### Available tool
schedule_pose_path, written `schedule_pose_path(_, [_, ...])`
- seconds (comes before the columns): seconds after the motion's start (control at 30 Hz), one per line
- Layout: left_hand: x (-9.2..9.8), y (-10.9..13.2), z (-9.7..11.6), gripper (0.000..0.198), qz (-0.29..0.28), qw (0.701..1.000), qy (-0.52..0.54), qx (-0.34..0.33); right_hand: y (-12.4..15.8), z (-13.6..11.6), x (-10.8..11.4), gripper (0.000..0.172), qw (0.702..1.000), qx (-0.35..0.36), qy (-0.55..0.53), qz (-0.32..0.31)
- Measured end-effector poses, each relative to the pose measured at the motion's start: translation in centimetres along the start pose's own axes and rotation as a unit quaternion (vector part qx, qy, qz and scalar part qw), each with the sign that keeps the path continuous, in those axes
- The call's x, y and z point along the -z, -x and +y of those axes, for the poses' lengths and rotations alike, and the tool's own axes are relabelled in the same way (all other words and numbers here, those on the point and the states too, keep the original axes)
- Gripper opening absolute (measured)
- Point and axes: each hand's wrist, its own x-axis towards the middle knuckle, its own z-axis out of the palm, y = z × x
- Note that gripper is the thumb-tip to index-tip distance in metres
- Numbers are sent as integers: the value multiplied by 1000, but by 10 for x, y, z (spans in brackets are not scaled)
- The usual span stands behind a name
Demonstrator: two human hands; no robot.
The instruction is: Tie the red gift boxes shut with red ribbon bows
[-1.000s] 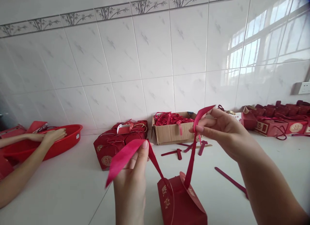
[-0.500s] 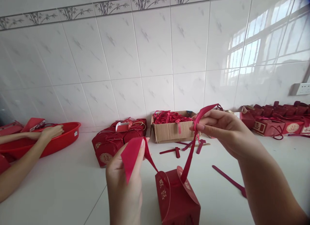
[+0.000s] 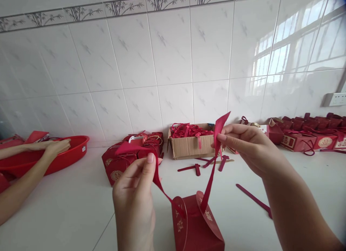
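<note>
Swung out to the left since half a second ago, the free end of the ribbon (image 3: 159,184) at the left hand (image 3: 137,197) no longer droops over the thumb, and the end at the right hand (image 3: 243,146) now stands more upright.

Nearest, the red gift box (image 3: 198,229) sits on the desk (image 3: 81,207) below and between the hands, neither touching it; that central place probably lets a strand rise to each side. The strands come up at its two rounded flaps, and their pull may help keep the box steady. On each hand, thumb and forefinger are pinched together on a strand, the fingers short of the tip, likely so the end stays free.

Beyond, dark red strips (image 3: 254,199) lie on the desk, seemingly just laid aside. A cluster of finished-looking boxes (image 3: 112,168) stands at left, and a carton (image 3: 189,148) of red ribbons is within easy reach. Farther left, another person's hands (image 3: 58,146) are at a red basin (image 3: 81,150). Rows of red boxes (image 3: 300,140) line the tiled wall (image 3: 175,56) at right, perhaps to save working room.
</note>
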Motion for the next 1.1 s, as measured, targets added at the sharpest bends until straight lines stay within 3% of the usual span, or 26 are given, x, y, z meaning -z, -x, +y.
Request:
schedule_pose_path(0.23, [-3,4,1,38,-28,999,-24,-17,2,0,-7,10,999,-3,-21,23])
schedule_pose_path(0.5, [-2,10,3,23,43,997,1,-68,4,-2,-10,16,998,9,21,61])
schedule_pose_path(0.67, [-2,11,3,22,34,998,-12,-59,5,-2,-11,17,996,16,43,70])
schedule_pose_path(0.9, [-10,11,4,19,37,999,7,-27,3,-2,-13,9,995,53,-11,88])
schedule_pose_path(1.1, [-9,10,5,19,36,998,9,-42,2,-1,-13,10,992,62,-6,109])
